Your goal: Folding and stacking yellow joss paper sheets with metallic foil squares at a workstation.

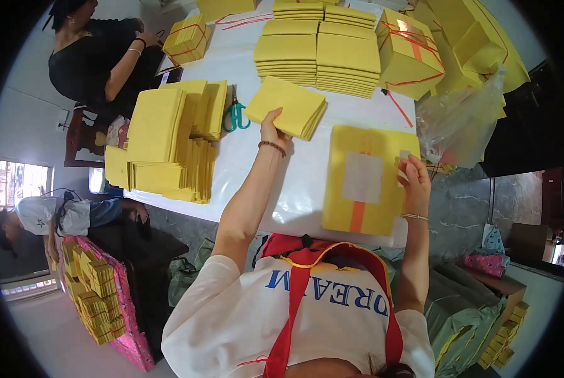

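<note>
Fingers of the left hand (272, 127) gripped the near edge of a folded yellow pack (288, 104), thumb on top; I could not tell whether the pack touched the table. Fingers of the right hand (415, 179) were curled, narrowly spaced, at the right edge of a flat yellow bundle (338, 217), beside a small pale patch (403, 154); whether they pinched it could not be told. That bundle lay at the near right of the white table (301, 183), close to its front edge. A strip of bare tabletop ran between pack and bundle, giving sideways room. Leftward, teal-handled scissors (236, 118) lay just beside the pack, with yellow stacks (156, 126) beyond; piled yellow sheets (316, 53) crowded its far edge. Past the bundle's far right corner hung a clear plastic bag (461, 123).
</note>
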### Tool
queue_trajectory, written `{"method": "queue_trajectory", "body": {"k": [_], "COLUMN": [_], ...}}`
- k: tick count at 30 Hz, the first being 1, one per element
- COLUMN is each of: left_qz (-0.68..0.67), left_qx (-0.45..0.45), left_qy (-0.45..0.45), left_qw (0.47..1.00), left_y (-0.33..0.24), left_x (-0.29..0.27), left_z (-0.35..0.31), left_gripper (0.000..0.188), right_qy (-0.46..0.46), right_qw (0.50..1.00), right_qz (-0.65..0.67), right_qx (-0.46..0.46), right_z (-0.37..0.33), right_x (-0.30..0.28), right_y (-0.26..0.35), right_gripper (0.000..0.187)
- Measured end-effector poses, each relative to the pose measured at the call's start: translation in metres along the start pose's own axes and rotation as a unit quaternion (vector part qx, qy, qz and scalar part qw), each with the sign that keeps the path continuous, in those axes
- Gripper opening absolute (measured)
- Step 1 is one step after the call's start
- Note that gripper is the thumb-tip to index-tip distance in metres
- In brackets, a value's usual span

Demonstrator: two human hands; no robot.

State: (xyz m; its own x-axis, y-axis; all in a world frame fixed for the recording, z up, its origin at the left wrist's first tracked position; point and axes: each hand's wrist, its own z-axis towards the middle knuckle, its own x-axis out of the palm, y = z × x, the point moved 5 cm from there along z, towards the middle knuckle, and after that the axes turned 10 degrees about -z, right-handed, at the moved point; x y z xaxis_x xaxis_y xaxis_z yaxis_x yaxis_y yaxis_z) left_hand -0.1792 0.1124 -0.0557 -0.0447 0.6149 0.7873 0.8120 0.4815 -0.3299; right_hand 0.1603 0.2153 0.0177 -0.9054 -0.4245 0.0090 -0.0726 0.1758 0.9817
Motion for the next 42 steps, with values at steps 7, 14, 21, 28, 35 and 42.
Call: {"method": "queue_trajectory", "body": {"k": [7,14,21,28,35,42], "left_qz": [-0.039,0.033,0.137,0.120,0.085,0.138], "left_qx": [0.123,0.146,0.136,0.094,0.132,0.082], "left_qy": [-0.091,-0.127,-0.197,-0.229,-0.114,-0.078], "left_qw": [0.987,0.981,0.961,0.961,0.981,0.984], "left_y": [0.005,-0.006,-0.014,0.008,-0.010,-0.001], "left_x": [-0.014,-0.013,-0.044,-0.019,-0.001,-0.020], "left_z": [0.063,0.081,0.111,0.091,0.074,-0.015], "left_gripper": [0.041,0.044,0.043,0.047,0.059,0.043], "right_qy": [-0.009,0.056,0.086,0.062,0.009,0.034], "right_qw": [0.999,0.996,0.993,0.995,0.997,0.998], "right_qz": [-0.023,-0.051,-0.035,0.016,0.034,-0.046], "right_qx": [0.032,0.048,0.079,0.078,0.063,0.025], "right_z": [0.002,0.009,0.008,0.008,0.009,-0.011], "right_x": [-0.036,-0.053,-0.040,-0.022,-0.010,-0.016], "right_y": [-0.016,-0.043,-0.058,-0.054,-0.050,-0.069], "right_gripper": [0.027,0.026,0.025,0.022,0.025,0.039]}}
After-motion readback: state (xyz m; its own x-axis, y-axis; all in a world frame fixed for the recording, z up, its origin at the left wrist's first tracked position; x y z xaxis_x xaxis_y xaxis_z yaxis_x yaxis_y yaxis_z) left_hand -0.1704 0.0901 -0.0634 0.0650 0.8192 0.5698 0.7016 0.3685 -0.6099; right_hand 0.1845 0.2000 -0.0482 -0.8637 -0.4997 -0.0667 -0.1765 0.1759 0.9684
